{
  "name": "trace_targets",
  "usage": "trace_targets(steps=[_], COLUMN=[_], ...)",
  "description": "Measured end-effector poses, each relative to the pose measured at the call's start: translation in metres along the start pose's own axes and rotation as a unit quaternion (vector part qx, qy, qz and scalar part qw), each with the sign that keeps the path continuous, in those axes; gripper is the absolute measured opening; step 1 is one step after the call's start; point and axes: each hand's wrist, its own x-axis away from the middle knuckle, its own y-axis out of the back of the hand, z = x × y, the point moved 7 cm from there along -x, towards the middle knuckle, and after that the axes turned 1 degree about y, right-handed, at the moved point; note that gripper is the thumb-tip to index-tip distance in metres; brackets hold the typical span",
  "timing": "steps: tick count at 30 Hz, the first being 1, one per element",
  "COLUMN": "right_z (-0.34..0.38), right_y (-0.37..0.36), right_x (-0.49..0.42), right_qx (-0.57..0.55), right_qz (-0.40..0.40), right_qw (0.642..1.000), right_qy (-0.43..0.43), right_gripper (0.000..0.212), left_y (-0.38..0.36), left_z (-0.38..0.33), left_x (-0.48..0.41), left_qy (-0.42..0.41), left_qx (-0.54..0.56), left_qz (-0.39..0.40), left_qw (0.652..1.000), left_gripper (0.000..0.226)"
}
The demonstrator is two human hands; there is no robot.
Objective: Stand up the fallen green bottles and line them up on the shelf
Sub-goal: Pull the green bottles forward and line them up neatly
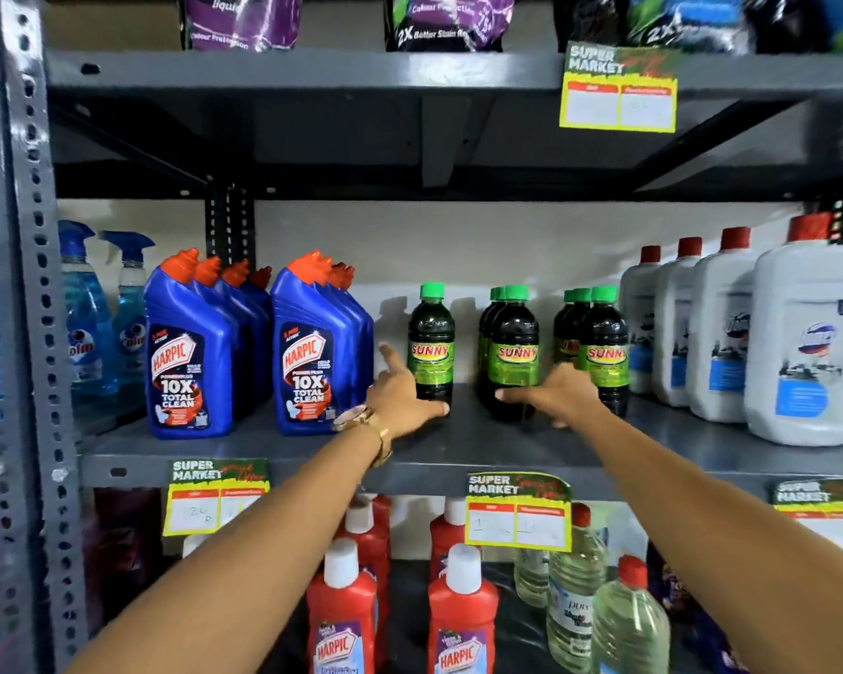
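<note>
My left hand [400, 398], fingers spread, touches the base of the lone upright green bottle [430, 342] at nine o'clock on the shelf [458, 449]. At three o'clock, my right hand [558, 394] rests open-fingered against two standing green rows [512, 347].

Both bare arms reach forward, the left hand [400, 398] spread with index finger raised and thumb pointing right, the right hand [558, 396] flat, palm down, thumb pointing left.
</note>
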Motion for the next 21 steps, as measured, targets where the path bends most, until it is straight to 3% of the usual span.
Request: trace_targets(steps=[2, 4, 5, 6, 10, 15, 21], right_z=[-0.017, -0.035, -0.035, -0.031, -0.018, -0.021, -0.022], right_y=[-0.003, -0.022, -0.029, -0.031, -0.031, -0.036, -0.037], right_x=[-0.002, -0.023, -0.027, -0.029, -0.027, -0.032, -0.035], right_qx=[0.009, -0.021, -0.036, -0.058, -0.080, -0.016, -0.025], right_qz=[0.031, 0.058, 0.070, 0.075, 0.046, 0.028, 0.033], right_qw=[0.998, 0.997, 0.996, 0.995, 0.995, 0.999, 0.999], right_qy=[-0.046, -0.052, -0.045, -0.039, -0.031, -0.001, 0.025], right_gripper=[0.091, 0.132, 0.139, 0.136, 0.084, 0.073, 0.075], left_y=[-0.011, -0.022, -0.027, -0.031, -0.031, -0.029, -0.030], left_z=[0.004, 0.013, 0.015, 0.017, 0.018, 0.017, 0.015], left_x=[-0.019, -0.029, -0.031, -0.032, -0.037, -0.036, -0.035], left_qy=[0.041, 0.081, 0.097, 0.110, 0.101, 0.064, 0.049], left_qx=[0.092, 0.113, 0.110, 0.105, 0.043, 0.032, -0.006], left_qz=[0.008, 0.004, 0.002, -0.006, -0.038, -0.037, -0.036], left_qw=[0.995, 0.990, 0.989, 0.988, 0.993, 0.997, 0.998], left_gripper=[0.137, 0.138, 0.134, 0.126, 0.075, 0.065, 0.064])
